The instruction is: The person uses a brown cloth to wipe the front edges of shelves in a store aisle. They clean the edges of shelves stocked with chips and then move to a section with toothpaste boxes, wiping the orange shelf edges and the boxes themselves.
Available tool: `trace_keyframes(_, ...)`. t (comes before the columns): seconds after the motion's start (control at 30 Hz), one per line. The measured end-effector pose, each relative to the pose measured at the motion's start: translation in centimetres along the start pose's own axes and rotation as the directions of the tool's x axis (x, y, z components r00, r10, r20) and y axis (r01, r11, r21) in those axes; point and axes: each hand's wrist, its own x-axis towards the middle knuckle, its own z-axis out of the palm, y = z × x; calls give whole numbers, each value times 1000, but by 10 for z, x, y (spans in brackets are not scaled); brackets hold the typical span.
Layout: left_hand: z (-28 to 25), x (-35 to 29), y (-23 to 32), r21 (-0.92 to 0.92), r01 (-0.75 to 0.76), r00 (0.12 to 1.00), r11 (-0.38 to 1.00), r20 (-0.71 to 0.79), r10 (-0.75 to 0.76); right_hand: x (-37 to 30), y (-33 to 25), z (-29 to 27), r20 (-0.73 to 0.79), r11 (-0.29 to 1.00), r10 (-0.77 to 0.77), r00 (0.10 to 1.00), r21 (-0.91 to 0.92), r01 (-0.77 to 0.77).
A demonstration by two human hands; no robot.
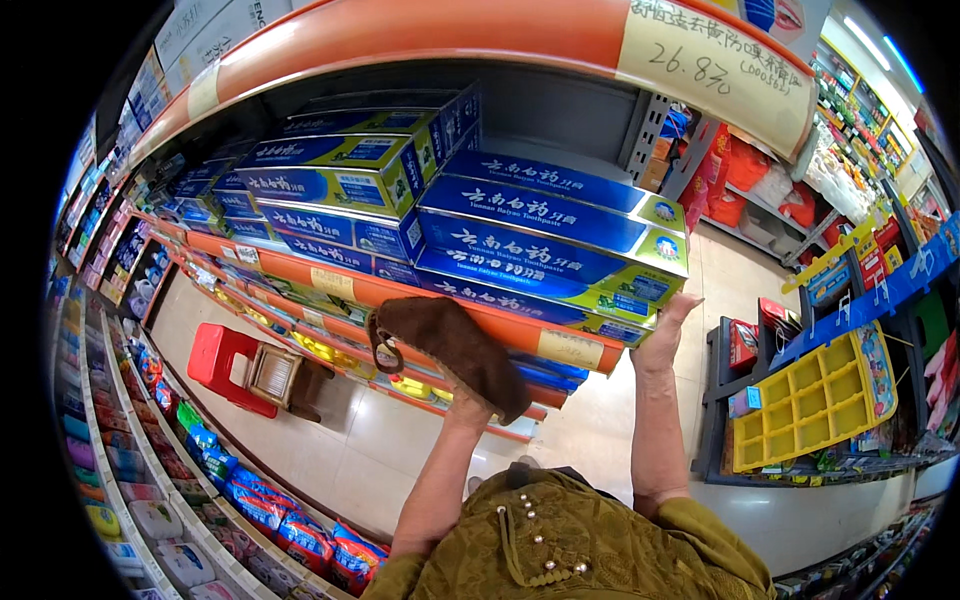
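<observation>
On the shelf ahead lie stacks of blue toothpaste boxes (525, 235) with green and white ends. My left hand, its fingers hidden, holds a dark brown cloth (455, 345) with a small loop at its far end. The cloth lies against the orange shelf edge (480, 322), just in front of the boxes. My right hand (662, 335) is at the right end of the toothpaste stack, touching or nearly touching the lower boxes. Its visible digits stretch outward, and I see nothing held in it.
Another orange shelf edge (430, 40) with paper price tags crosses overhead. Further toothpaste boxes (320, 185) fill the shelf leftward. A red plastic stool (225, 368) and a small wooden stool (285, 378) stand on the aisle floor. A yellow compartment tray (810, 400) hangs at the right.
</observation>
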Motion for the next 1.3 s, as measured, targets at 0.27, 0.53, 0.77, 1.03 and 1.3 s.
trace_keyframes(0.27, 45, 26, 124, 895, -311, 944, 319, 331, -8, -16, 6, 10, -248, 955, -269, 931, -196, 224)
trace_keyframes(0.53, 14, 28, 98, 761, -303, 929, 574, 101, 356, -30, 22, 18, -349, 992, -107, 931, -103, 75)
trace_keyframes(0.77, -46, 64, 52, 774, -97, 939, 626, -136, 315, -31, 26, 18, -353, 995, -25, 935, 84, 59)
trace_keyframes(1.03, -12, 62, 100, 677, -188, 894, 711, -182, 409, -32, 26, 25, -407, 989, 42, 913, 148, 20)
trace_keyframes(1.3, 12, 50, 133, 763, -423, 790, 488, 48, 611, -34, 23, 25, -388, 970, 64, 920, 242, 34)
